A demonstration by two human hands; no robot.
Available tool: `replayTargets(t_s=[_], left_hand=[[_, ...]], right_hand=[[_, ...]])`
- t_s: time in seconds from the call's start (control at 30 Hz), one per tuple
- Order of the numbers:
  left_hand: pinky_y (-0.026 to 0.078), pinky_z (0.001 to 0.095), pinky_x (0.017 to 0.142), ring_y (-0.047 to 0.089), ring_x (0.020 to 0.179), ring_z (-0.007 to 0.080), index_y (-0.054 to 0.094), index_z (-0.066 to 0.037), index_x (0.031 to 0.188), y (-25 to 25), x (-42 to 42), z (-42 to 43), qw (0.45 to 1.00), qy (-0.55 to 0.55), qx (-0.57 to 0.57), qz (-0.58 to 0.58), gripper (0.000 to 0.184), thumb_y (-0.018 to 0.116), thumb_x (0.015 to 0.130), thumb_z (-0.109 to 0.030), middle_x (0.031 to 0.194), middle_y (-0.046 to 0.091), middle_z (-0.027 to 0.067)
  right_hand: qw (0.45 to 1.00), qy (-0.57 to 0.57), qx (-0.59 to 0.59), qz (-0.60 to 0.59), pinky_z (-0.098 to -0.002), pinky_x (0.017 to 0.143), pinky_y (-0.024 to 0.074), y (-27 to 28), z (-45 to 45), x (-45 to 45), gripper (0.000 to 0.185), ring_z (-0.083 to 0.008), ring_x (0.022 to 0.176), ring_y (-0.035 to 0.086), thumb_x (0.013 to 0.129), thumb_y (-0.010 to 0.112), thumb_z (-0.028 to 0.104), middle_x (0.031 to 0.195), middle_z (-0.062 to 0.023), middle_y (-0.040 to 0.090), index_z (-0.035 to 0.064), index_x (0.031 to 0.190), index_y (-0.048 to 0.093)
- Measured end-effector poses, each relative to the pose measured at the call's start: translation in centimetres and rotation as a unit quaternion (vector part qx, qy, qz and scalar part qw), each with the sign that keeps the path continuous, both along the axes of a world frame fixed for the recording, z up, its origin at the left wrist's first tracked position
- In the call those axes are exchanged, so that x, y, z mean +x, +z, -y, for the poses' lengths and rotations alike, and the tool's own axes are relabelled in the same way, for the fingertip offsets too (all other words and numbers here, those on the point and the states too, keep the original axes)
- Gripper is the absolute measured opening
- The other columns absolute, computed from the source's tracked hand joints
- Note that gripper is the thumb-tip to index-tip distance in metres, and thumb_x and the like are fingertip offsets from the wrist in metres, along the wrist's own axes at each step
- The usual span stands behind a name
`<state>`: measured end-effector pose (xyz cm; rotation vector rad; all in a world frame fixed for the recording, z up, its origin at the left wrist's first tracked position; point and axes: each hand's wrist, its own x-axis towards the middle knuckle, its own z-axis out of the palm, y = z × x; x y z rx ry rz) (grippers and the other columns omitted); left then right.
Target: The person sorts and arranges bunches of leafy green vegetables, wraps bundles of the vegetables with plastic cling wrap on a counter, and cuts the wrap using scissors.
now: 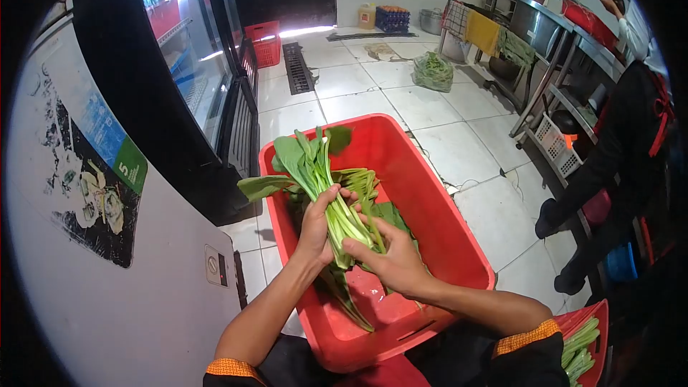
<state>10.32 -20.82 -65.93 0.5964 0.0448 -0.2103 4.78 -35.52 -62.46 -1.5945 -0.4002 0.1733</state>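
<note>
1x white box-shaped appliance (179, 315) is seen at far left, 1x round dial (213, 265) on its front. 1x black-framed glass-door fridge (228, 93) is placed behind it; 1x small red plastic crate (266, 46) and 1x dark slotted floor grate (297, 68) are seen next.

Left hand (315, 231): forearm angled up and inward from bottom left, thumb laid across the stalks, fingers wrapped behind, closed on 1x bunch of leafy greens with pale green stalks (315, 172). Bunch is held over the large red plastic bin (441, 244), leaves tilted up-left, stalk ends down. Exact stalk count can't be told.

Right hand (393, 258): forearm brought in from the right, thumb pressed on the lower stalks, other fingers curled and partly hidden; same bunch is gripped near its base. More loose green leaves (390, 216) are left in the bin, count unclear.

1x clear plastic bag of greens (433, 72) is set on the floor beyond. 3x hanging cloths (482, 32) are draped on a metal table. 1x other person (616, 150) is seen at right; 1x red basket of green stalks (602, 330) is placed lower right.
</note>
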Motion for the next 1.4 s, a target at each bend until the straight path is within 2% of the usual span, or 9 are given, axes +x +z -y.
replayTargets(t_s=[0.13,0.27,0.8,0.87,0.93,1.0,1.1,1.2,1.4], left_hand=[[0.055,0.0345,0.073,0.064,0.082,0.0220,0.058,-0.001,0.090,-0.2,0.0,1.0,0.999,0.017,-0.026,-0.031,0.025,0.057,0.091,-0.026,0.091,0.064,0.0144],[0.055,0.0330,0.073,0.064,0.081,0.0220,0.058,-0.001,0.091,0.5,-0.5,1.6,0.996,0.017,-0.048,-0.071,0.028,0.056,0.092,-0.029,0.093,0.065,0.0143],[0.051,0.0368,0.078,0.063,0.084,0.0221,0.055,-0.002,0.109,-2.8,0.8,0.2,0.948,-0.120,0.272,-0.112,0.076,0.025,0.090,-0.069,0.099,0.065,0.0118],[0.051,0.0381,0.078,0.064,0.086,0.0260,0.055,-0.002,0.112,-2.4,1.5,-0.8,0.760,-0.106,0.641,-0.023,0.081,0.018,0.089,-0.070,0.097,0.066,0.0132],[0.052,0.0421,0.073,0.064,0.085,0.0259,0.053,-0.003,0.116,-1.9,1.1,-1.0,0.727,-0.049,0.684,0.011,0.084,0.013,0.088,-0.071,0.096,0.067,0.0134],[0.054,0.0440,0.070,0.065,0.084,0.0248,0.051,-0.006,0.120,-1.4,0.6,-1.6,0.938,-0.291,0.186,-0.042,0.080,0.015,0.089,-0.070,0.099,0.067,0.0126],[0.055,0.0436,0.081,0.064,0.095,0.0278,0.048,-0.003,0.121,-3.2,1.0,0.3,0.947,-0.258,-0.190,0.023,0.077,0.040,0.084,-0.070,0.115,0.059,0.0152],[0.053,0.0424,0.087,0.061,0.100,0.0276,0.047,0.002,0.119,2.5,-1.4,2.5,0.991,-0.096,-0.080,-0.052,0.082,0.047,0.082,-0.070,0.115,0.058,0.0153],[0.057,0.0314,0.073,0.062,0.082,0.0188,0.044,-0.001,0.122,1.4,-1.3,1.7,0.997,-0.072,-0.040,-0.001,0.039,0.059,0.087,-0.010,0.100,0.059,0.0109]], right_hand=[[0.969,-0.072,-0.149,0.183,-0.0349,0.088,0.0470,0.5,-0.3,-1.3,0.085,-0.0315,0.101,0.062,0.075,0.076,0.032,0.122,-0.0279,0.052,-0.0059,0.137,0.032],[0.931,-0.087,-0.252,0.247,-0.0414,0.075,0.0513,-0.3,0.0,-0.9,0.094,-0.0406,0.091,0.062,0.069,0.078,0.033,0.121,-0.0298,0.050,-0.0058,0.138,0.027],[0.891,-0.034,-0.447,0.069,-0.0396,0.059,0.0502,8.7,0.6,8.3,0.045,-0.0304,0.060,0.065,0.063,0.069,0.033,0.060,-0.0251,0.059,-0.0117,0.068,0.061],[0.891,-0.029,-0.446,0.084,-0.0399,0.056,0.0495,9.1,0.6,8.0,0.042,-0.0305,0.056,0.063,0.062,0.068,0.030,0.059,-0.0250,0.059,-0.0107,0.066,0.060],[0.891,-0.054,-0.435,0.116,-0.0399,0.055,0.0499,8.9,0.5,7.0,0.038,-0.0330,0.055,0.063,0.061,0.067,0.028,0.059,-0.0244,0.059,-0.0095,0.065,0.060],[0.904,-0.048,-0.385,0.179,-0.0408,0.054,0.0508,7.3,0.6,5.5,0.038,-0.0356,0.055,0.063,0.060,0.066,0.026,0.060,-0.0245,0.059,-0.0095,0.073,0.061],[0.877,-0.036,-0.384,0.288,-0.0441,0.056,0.0511,5.8,0.6,1.8,0.048,-0.0395,0.062,0.062,0.065,0.074,0.029,0.069,-0.0238,0.060,-0.0076,0.090,0.055],[0.851,-0.038,-0.430,0.299,-0.0442,0.055,0.0506,4.6,1.0,-0.3,0.058,-0.0394,0.063,0.061,0.068,0.076,0.034,0.078,-0.0230,0.059,-0.0061,0.101,0.050],[0.865,-0.047,-0.424,0.264,-0.0405,0.054,0.0510,4.4,2.5,-3.1,0.066,-0.0331,0.063,0.062,0.069,0.079,0.031,0.084,-0.0181,0.061,0.0000,0.119,0.048]])
